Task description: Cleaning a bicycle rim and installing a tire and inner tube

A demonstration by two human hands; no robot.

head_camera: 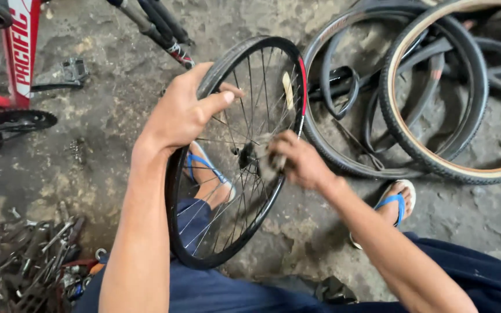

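Head view: your left hand [181,113] clasps the top of the black bicycle wheel [233,156] at about eleven o'clock on its rim, thumb stretched across the tyreless edge and fingers wrapped behind, so the wheel stands upright on its lower edge between your knees. Your right hand [297,159] is at the hub [244,156], fingers closed around something small and blurred; I cannot tell what it is. To work well here, I'd judge you should hold the rim firm with the left so the wheel does not roll or tip, and make short, controlled moves at the hub, keeping your fingers clear of the spokes [250,87].

From the left grip, the hub lies at about four o'clock, near but apart; the right hand touches it from three o'clock. Loose tyres [430,93] lie on the concrete floor [117,69] at two o'clock, a heap of tools [30,261] at eight o'clock, and a red bicycle frame [21,46] at ten o'clock.
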